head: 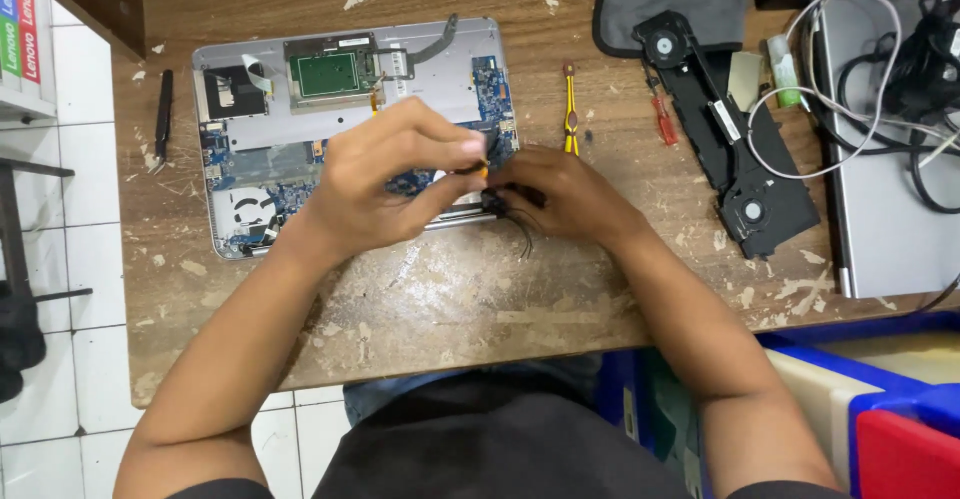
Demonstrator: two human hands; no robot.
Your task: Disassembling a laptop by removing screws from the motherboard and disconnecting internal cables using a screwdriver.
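Both hands, left hand (pixel 385 174) and right hand (pixel 560 194), pinch black wires (pixel 518 227) over the opened laptop (pixel 300 129) near coloured boxes (pixel 18 24).

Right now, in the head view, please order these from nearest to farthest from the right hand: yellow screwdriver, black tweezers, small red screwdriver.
From the right hand:
1. Yellow screwdriver, just above the hand.
2. Small red screwdriver, farther right, beside the black fan part.
3. Black tweezers, far left, past the opened laptop.
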